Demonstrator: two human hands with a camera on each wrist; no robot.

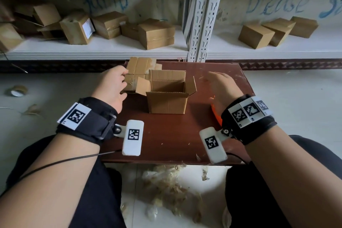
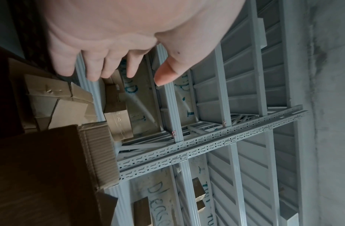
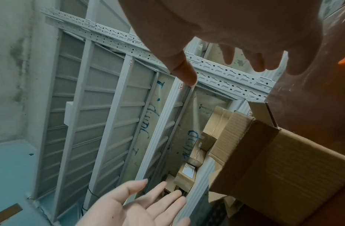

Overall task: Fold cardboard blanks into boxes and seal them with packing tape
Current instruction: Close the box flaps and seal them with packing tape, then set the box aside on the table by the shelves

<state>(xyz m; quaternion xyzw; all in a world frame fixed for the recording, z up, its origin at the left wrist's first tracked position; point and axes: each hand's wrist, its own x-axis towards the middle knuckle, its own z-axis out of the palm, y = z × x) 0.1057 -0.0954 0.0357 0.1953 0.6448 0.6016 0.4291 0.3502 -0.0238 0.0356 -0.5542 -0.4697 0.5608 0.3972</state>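
Your open box (image 1: 167, 96) stands upright in the middle of the brown counter (image 1: 172, 135), its four top flaps splayed out, with the stack of flat blanks (image 1: 137, 72) just behind and to its left. Your left hand (image 1: 112, 87) rests against the blanks, fingers relaxed and nothing pinched; your right hand (image 1: 221, 89) hovers beside the box, its grip loose and empty. Judge the box as light, thin corrugated card: stiff along the walls, weak at the scored flap hinges, likely to slide on the smooth counter. Take the flaps by their free edges and steady one wall as you fold.
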